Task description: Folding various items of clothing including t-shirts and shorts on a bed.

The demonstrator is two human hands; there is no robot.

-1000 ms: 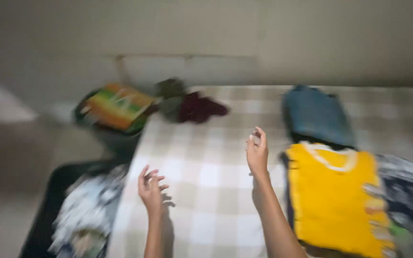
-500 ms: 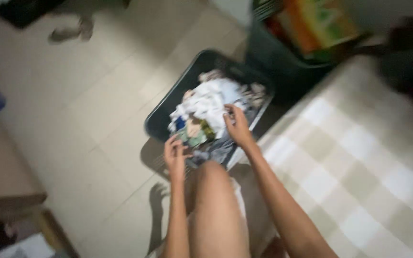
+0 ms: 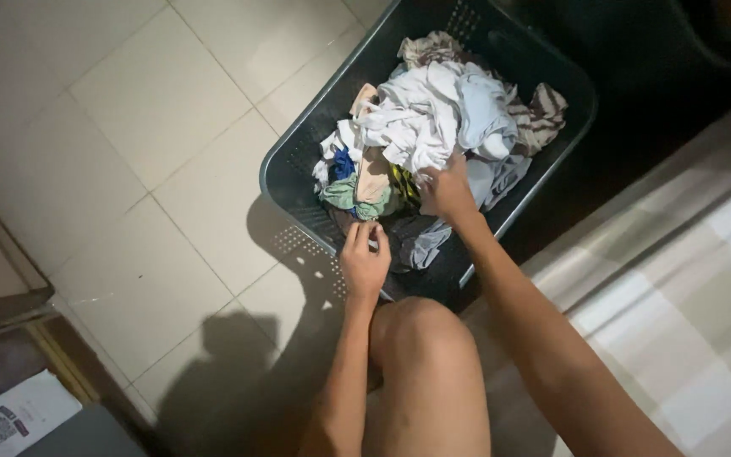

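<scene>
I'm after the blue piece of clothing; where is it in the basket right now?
In the head view, the blue garment sits at the pile's left edge inside the dark laundry basket, above the green cloth, left of the right hand.

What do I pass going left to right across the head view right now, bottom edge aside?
Tiled floor → dark laundry basket → left hand on its near rim → right hand in the pile of clothes → checked bedsheet.
</scene>
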